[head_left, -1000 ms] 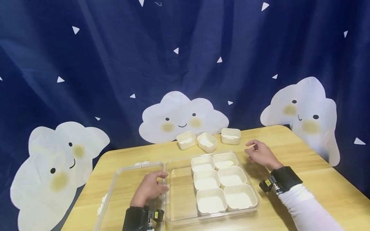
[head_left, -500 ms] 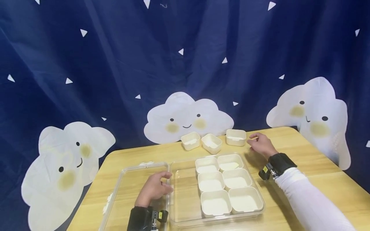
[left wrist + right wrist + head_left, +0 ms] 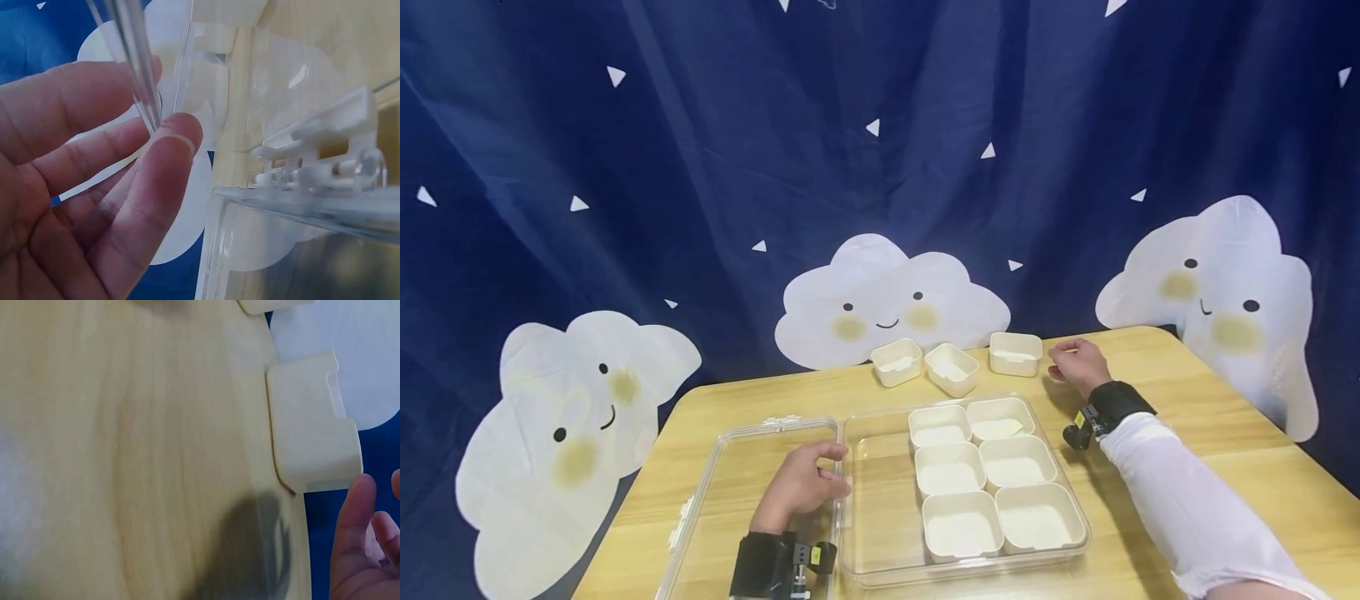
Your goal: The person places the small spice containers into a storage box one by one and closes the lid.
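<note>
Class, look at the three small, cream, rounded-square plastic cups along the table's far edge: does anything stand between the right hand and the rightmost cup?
Nothing visible does. The right hand is just beside the rightmost cup; in the right wrist view, one fingertip appears at the cup's corner, though contact is unclear.

The box and its lid look like clear, glossy plastic, the latch opaque white plastic. The cups appear smooth, matt cream plastic. The table shows smooth wood grain; curtain and sleeve are creased cloth.
</note>
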`<state>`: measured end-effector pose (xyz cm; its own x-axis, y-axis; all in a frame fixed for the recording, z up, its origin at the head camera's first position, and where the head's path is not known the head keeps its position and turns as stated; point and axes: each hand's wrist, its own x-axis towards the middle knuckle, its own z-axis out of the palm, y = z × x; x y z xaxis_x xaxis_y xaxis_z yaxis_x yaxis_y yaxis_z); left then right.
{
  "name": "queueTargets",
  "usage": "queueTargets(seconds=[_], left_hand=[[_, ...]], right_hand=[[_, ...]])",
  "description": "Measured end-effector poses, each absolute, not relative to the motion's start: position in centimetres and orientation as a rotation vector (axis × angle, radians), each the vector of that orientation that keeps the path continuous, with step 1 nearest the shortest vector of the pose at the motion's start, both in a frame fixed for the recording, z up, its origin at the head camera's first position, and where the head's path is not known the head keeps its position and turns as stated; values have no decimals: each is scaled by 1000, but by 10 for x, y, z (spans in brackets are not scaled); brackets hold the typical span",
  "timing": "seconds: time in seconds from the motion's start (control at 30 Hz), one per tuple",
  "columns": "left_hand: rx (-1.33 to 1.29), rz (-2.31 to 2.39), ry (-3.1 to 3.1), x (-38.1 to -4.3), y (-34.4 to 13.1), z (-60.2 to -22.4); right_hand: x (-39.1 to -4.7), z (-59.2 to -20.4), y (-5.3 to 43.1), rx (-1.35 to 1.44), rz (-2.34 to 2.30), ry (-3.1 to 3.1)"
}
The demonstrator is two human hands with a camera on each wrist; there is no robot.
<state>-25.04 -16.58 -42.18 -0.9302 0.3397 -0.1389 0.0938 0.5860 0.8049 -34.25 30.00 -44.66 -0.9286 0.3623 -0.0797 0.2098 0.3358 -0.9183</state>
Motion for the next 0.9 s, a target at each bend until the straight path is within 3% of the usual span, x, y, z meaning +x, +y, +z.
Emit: queueTargets(seconds=[0.9], left_hand=[[326, 1285, 2532, -249, -166, -422]], right_hand=[[-361, -455, 293, -636, 1549, -2504]])
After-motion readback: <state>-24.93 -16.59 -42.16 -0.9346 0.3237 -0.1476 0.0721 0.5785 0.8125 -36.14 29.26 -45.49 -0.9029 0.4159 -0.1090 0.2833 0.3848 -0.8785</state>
